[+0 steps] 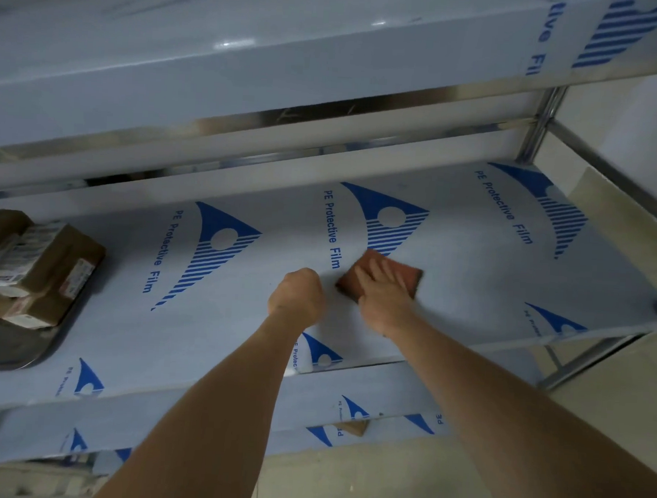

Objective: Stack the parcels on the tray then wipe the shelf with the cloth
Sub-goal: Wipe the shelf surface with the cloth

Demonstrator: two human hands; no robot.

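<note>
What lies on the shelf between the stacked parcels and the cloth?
Head view: only the left hand rests beside the cloth; otherwise bare printed film on the shelf from the parcels.

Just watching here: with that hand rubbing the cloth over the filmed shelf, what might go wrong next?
1. The right hand presses flat on the cloth; the shelf's protective film already lifts at the front edge, so wiping could perhaps wrinkle or peel it.
2. The parcels sit stacked on the tray at the left; a wide sweep that way might nudge them over.
</note>
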